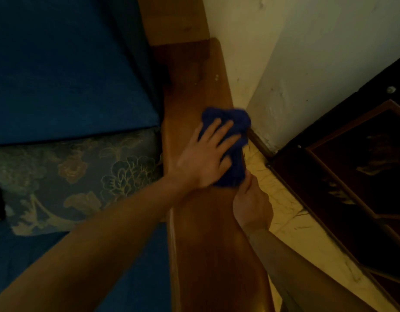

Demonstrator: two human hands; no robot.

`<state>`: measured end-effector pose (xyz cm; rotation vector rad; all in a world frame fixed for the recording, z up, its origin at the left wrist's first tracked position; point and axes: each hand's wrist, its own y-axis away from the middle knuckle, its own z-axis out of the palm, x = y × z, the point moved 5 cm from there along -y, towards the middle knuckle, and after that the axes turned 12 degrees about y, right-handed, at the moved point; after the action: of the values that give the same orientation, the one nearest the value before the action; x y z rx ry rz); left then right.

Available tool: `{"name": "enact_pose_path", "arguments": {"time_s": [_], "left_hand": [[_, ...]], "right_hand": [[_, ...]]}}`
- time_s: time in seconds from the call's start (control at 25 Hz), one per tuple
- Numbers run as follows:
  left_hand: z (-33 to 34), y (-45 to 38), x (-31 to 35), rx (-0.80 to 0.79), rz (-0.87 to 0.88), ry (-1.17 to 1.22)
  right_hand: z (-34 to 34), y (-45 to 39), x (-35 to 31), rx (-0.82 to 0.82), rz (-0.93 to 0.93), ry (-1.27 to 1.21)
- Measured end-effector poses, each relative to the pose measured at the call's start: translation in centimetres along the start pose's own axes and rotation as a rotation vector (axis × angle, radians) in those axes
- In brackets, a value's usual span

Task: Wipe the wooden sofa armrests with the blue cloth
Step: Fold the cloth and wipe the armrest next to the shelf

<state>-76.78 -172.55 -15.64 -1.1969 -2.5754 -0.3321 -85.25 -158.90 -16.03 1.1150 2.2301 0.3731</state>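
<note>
Blue cloth (230, 143), a bunched dark-blue piece of soft fabric, lies on top of the long, polished brown wooden sofa armrest (208, 255), roughly midway along its visible length and toward its outer edge. Nearest the camera, two bare forearms reach forward, the left one crossing over the blue seat cushion (59, 75) and the right one running alongside the armrest's outer side. The right hand (250, 203) sits at the near end of the cloth, fingers curled; its fingertips meet the cloth's lower edge and appear to pinch it, though the contact is partly hidden and dim. Just beyond, the left hand (203, 158) lies palm-down on the cloth with fingers straight and spread, pressing the fabric against the wood; nothing is gripped by it. To the left of the armrest, a floral-patterned grey-blue cushion (82, 172) rests on the seat, touching the blue cushion behind it. To the right, pale marbled floor tile (284, 210) and a dark wooden framed panel (363, 176) are visible. Farther off, the armrest meets a cream plaster wall (307, 41), whose corner stands just beside the cloth.
</note>
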Motion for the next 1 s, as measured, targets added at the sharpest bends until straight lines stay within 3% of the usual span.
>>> {"name": "enact_pose_path", "arguments": {"time_s": [0.12, 0.36, 0.64, 0.84, 1.0], "left_hand": [[0.8, 3.8, 0.3, -0.03, 0.045, -0.007], [-2.3, -10.5, -3.4, 0.073, -0.343, -0.03], [-5.3, -22.0, -8.1, -0.091, -0.437, -0.233], [-3.3, -14.6, 0.6, -0.243, -0.092, -0.173], [2.2, -0.8, 10.4, -0.475, 0.119, -0.087]], "right_hand": [[0.2, -0.4, -0.2, -0.043, -0.006, -0.094], [0.8, -1.1, 0.4, -0.161, -0.069, -0.248], [1.1, -3.6, 4.2, -0.573, 0.032, -0.55], [-0.9, -6.0, 9.2, -0.451, 0.197, -0.703], [-2.9, -5.7, 8.6, -0.428, 0.087, -0.694]]}}
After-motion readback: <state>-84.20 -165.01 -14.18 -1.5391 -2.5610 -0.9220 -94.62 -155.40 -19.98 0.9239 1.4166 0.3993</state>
